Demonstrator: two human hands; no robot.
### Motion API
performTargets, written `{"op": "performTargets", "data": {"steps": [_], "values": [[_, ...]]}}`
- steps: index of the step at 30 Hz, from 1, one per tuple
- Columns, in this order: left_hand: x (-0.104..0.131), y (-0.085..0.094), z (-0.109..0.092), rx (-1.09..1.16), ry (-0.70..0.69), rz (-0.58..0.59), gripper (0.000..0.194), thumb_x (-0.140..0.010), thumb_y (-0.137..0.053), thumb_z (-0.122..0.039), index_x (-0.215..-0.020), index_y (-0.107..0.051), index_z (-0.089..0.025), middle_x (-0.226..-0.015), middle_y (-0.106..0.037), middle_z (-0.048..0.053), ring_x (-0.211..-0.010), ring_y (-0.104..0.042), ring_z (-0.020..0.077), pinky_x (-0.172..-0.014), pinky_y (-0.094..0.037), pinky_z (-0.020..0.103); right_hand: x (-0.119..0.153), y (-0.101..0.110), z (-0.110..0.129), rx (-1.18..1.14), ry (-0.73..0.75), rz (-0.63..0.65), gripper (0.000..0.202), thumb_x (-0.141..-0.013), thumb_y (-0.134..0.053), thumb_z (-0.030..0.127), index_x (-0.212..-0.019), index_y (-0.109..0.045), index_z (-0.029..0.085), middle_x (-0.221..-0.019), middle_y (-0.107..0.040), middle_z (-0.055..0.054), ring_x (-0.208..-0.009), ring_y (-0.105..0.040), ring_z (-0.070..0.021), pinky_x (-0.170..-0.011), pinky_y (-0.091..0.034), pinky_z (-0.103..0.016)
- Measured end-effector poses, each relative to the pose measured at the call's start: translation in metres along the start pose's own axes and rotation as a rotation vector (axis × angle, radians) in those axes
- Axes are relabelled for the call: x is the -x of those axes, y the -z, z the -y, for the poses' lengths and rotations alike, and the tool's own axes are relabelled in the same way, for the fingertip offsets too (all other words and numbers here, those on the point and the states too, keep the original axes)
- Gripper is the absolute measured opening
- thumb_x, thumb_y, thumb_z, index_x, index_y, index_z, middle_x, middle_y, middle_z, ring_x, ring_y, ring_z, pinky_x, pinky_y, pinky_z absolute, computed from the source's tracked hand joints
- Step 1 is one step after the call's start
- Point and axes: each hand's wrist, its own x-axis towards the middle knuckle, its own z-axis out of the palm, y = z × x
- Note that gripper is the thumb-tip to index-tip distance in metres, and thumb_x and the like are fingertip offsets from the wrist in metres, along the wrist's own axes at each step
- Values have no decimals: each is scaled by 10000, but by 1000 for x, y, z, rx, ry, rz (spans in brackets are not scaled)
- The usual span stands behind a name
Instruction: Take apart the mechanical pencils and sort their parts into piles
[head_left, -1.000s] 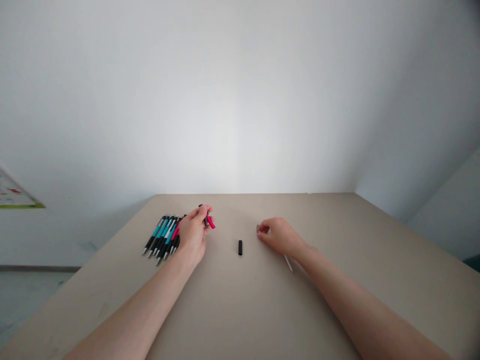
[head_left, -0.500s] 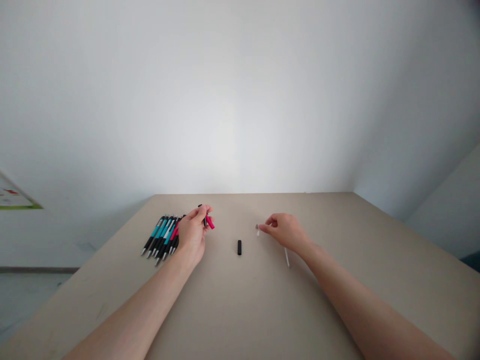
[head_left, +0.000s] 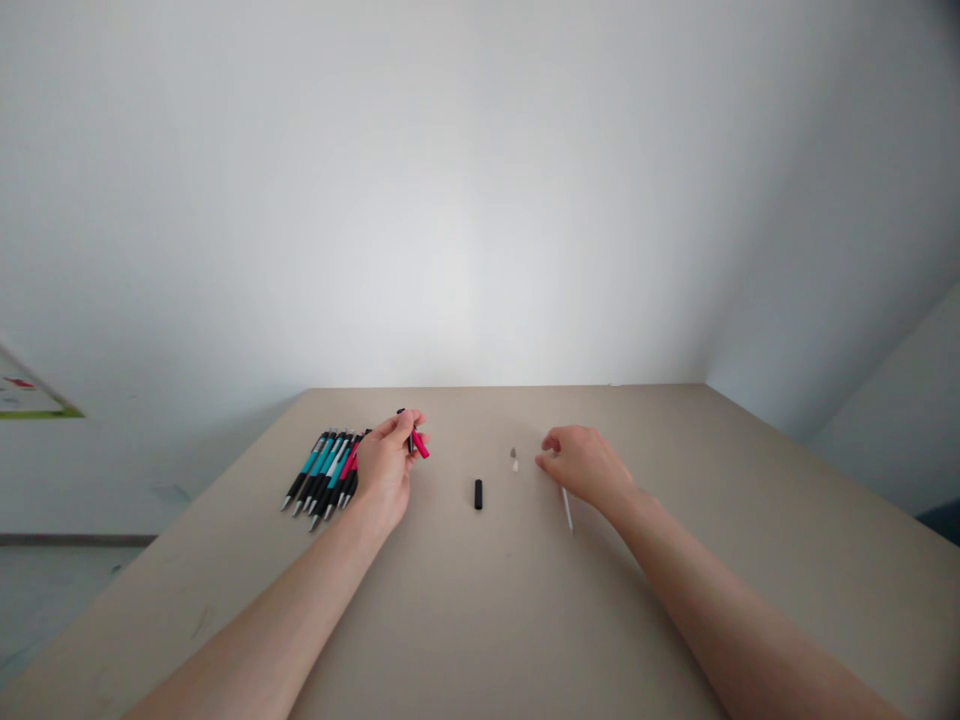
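My left hand [head_left: 386, 455] is closed around parts of a pen: a pink barrel piece [head_left: 421, 444] pokes out between the fingers, with a black piece [head_left: 410, 440] beside it. My right hand [head_left: 585, 465] hovers low over the table, fingers curved with a gap between thumb and forefinger. A thin white pen refill [head_left: 568, 510] runs out from beneath this hand; its far end is hidden. Left of the right fingertips lie a small grey tip [head_left: 513, 453] and a small whitish piece [head_left: 515, 466]. A short black grip tube [head_left: 478, 495] lies between both hands.
Several pens [head_left: 322, 475] with teal, white and pink barrels lie side by side left of my left hand, which partly covers them. The beige table [head_left: 450, 620] meets a white wall [head_left: 480, 200] at its back edge. A framed picture [head_left: 34, 395] is at far left.
My right hand has moved right, away from the small grey tip, which now shows fully on the table. The white refill has shifted slightly left. My left hand has stayed put.
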Motion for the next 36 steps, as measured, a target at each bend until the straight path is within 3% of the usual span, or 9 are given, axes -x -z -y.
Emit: {"op": "performTargets", "data": {"steps": [7,14,25,28,31,34,36], "values": [[-1,1,1,-3,5,16,317,-561,-796,-288,-789,-647,-126,-806,-661,21,-530,-554,74,-531,-425,212,-2,3,-11,72,-205,144,314,-725,-586,312,-908,-701,85,-883,-693,-206,-866,-663,-303,-654,-481,-316],[0,2,1,-14,40,41,307,-575,-793,-280,-794,-641,-127,-806,-665,24,-537,-566,81,-534,-428,219,1,7,-12,33,-168,242,206,-694,-609,267,-757,-713,101,-740,-700,-157,-759,-670,-241,-587,-448,-260],[5,-1,3,-57,129,319,229,-652,-760,-258,-786,-671,-95,-876,-681,84,-585,-581,88,-555,-455,215,20,24,3,-68,-89,433,189,-649,-654,202,-474,-621,140,-591,-681,-90,-593,-634,-174,-533,-387,-247],[8,-1,2,-62,160,397,205,-681,-744,-257,-783,-661,-99,-907,-682,96,-589,-594,101,-534,-444,212,19,22,2,-38,-75,373,207,-635,-677,248,-469,-610,144,-548,-646,-84,-554,-600,-177,-494,-345,-257],[11,-2,0,-56,180,506,176,-725,-716,-250,-776,-642,-99,-958,-678,114,-614,-607,110,-562,-453,217,18,19,7,-79,-24,158,265,-695,-633,333,-501,-612,153,-523,-601,-61,-531,-550,-160,-489,-309,-260],[16,-3,-3,-70,218,634,157,-771,-680,-248,-783,-620,-103,-996,-670,128,-638,-626,130,-598,-465,239,21,15,19,-261,50,-70,321,-789,-540,389,-572,-615,165,-553,-579,-22,-538,-504,-127,-512,-304,-244],[20,-3,-5,-78,264,732,154,-792,-657,-250,-771,-596,-111,-987,-669,129,-624,-627,140,-574,-456,243,25,9,29,-399,132,-104,321,-814,-520,409,-637,-630,165,-547,-549,3,-527,-469,-110,-515,-299,-235]]}}
